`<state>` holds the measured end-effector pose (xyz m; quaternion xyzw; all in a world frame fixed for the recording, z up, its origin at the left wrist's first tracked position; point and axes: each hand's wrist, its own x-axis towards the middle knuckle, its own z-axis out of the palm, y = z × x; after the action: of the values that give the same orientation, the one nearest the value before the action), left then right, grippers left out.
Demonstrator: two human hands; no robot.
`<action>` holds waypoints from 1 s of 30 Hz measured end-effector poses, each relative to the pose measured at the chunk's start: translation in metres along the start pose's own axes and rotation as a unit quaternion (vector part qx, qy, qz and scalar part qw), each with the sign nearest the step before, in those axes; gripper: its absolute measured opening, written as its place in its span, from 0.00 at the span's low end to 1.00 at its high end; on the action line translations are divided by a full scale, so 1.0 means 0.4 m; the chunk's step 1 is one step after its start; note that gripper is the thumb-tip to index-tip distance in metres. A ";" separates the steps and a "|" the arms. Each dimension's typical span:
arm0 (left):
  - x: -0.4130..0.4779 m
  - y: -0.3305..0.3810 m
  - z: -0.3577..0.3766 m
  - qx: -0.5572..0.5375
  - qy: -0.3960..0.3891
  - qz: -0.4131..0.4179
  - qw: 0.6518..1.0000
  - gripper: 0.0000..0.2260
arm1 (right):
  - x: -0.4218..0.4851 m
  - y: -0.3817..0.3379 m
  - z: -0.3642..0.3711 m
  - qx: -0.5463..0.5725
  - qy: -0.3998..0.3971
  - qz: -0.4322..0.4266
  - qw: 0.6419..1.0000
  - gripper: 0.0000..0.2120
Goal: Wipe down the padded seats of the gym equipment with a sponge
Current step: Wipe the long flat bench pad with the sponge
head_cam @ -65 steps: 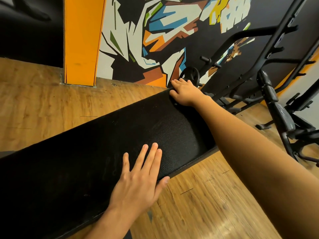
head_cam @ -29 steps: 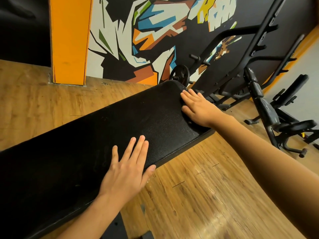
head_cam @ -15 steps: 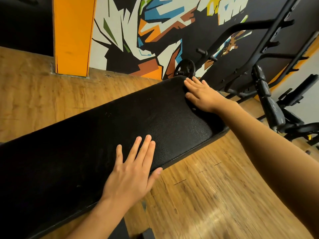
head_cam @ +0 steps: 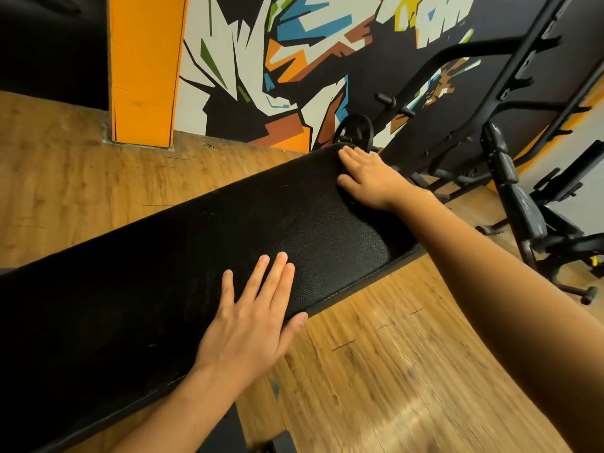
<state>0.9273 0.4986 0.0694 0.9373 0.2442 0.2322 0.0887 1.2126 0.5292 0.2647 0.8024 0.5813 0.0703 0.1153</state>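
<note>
The left hand (head_cam: 248, 325) lies flat on the near edge of the black padded seat (head_cam: 196, 250), fingers straight and close together, thumb hooked over the seam. It rests where it did a second ago. Further along, the right hand (head_cam: 369, 178) has slid from the seat's right edge up to its far end, and it presses there with its fingers straight and flat. Wooden floor (head_cam: 392, 371) shows on both sides of the seat. Just past the right hand's fingertips stands a small black weight plate (head_cam: 356, 129), with a black rack frame (head_cam: 490, 103) and another bench (head_cam: 523, 204) to the right, and beyond them an orange pillar (head_cam: 143, 67) and a painted mural wall (head_cam: 294, 44). I cannot tell whether a sponge lies under the right palm. The seat's near left end is cut off.
</note>
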 end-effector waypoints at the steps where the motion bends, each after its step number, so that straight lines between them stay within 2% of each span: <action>1: -0.001 0.000 -0.001 -0.002 -0.002 -0.001 1.000 0.32 | -0.027 -0.005 0.005 -0.002 0.001 -0.006 1.000 0.32; 6: -0.003 0.002 -0.006 0.001 -0.016 -0.003 1.000 0.32 | -0.141 -0.031 0.013 -0.022 0.026 -0.019 0.999 0.33; 11: -0.008 0.003 -0.009 -0.001 -0.024 -0.015 1.000 0.32 | -0.221 -0.055 0.018 0.043 0.020 0.017 0.999 0.33; 14: -0.010 0.004 -0.010 0.003 -0.032 -0.022 0.999 0.32 | -0.255 -0.071 0.028 0.037 0.024 0.014 0.999 0.34; 19: -0.010 0.003 -0.014 0.007 -0.029 -0.026 0.999 0.32 | -0.266 -0.083 0.043 0.054 0.062 0.105 0.991 0.40; 23: -0.011 -0.002 -0.018 -0.001 -0.043 -0.025 0.999 0.32 | -0.287 -0.110 0.078 0.060 0.151 0.106 0.981 0.29; 30: 0.018 -0.009 -0.084 -0.092 -0.022 -0.023 0.995 0.33 | -0.302 -0.091 0.096 0.116 0.247 -0.023 0.962 0.11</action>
<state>0.9154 0.5073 0.1007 0.9243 0.2413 0.2306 0.1852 1.1507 0.4216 0.2207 0.7544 0.6143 0.1952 -0.1243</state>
